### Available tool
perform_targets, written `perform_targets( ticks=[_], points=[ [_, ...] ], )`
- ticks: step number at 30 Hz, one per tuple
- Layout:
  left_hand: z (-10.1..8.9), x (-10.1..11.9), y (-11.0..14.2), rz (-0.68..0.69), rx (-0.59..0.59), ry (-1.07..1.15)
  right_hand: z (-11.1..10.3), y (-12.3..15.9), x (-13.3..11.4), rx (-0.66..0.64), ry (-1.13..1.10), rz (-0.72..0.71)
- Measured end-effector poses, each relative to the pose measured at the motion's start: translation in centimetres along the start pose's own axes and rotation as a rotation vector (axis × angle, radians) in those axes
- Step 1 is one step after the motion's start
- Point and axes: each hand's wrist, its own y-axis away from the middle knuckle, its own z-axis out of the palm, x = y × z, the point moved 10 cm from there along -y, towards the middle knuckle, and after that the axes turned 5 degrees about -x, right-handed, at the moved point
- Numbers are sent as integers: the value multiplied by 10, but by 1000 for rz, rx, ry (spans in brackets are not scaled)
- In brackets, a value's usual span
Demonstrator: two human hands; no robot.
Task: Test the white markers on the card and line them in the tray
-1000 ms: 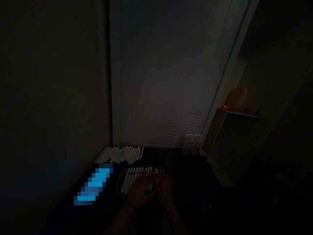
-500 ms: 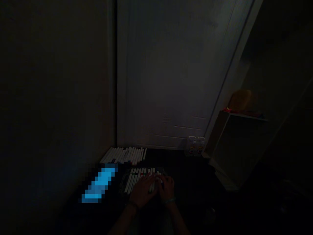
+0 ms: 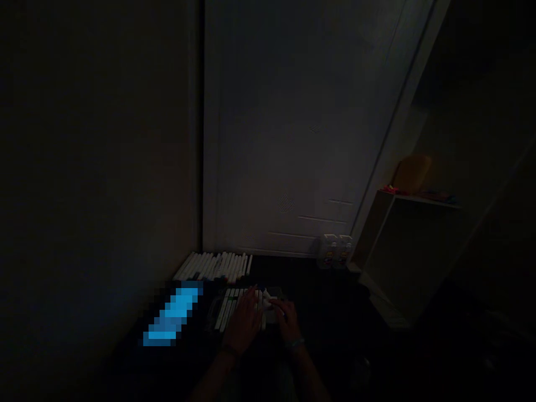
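Observation:
White markers [image 3: 225,312] lie side by side in a clear case [image 3: 213,315] on the dark table. My left hand [image 3: 243,324] rests over the row, fingers stretched out and flat on the markers, hiding several of them. To its right, my right hand [image 3: 288,321] bends its fingers together at the right end of the row. A small white thing [image 3: 267,300] shows at those fingertips; the dim light does not let me tell what it is. Part of the case's bare floor [image 3: 274,317] shows beneath the right hand.
Another row of white markers [image 3: 215,267] lies behind, along the wall. A glowing blue, pixelated screen [image 3: 173,314] is at the left. Two clear containers with labels [image 3: 336,251] stand at the back right. A shelf unit [image 3: 402,251] carries an orange object [image 3: 412,174].
My right hand has drawn slightly away from my left, showing the white thing and the case floor. My left hand lies flatter over the markers.

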Motion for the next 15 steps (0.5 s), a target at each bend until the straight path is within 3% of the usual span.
perform_targets(
  ticks=[4,8,15],
  points=[
    [-14,6,-2,-37,47,74,0,-1,-4,-15,-64,-8],
    [-16,9,-3,-28,17,97,1,-1,2,12,-145,10],
    [8,6,1,104,-115,-14,8,0,35,23,-336,158]
  ],
)
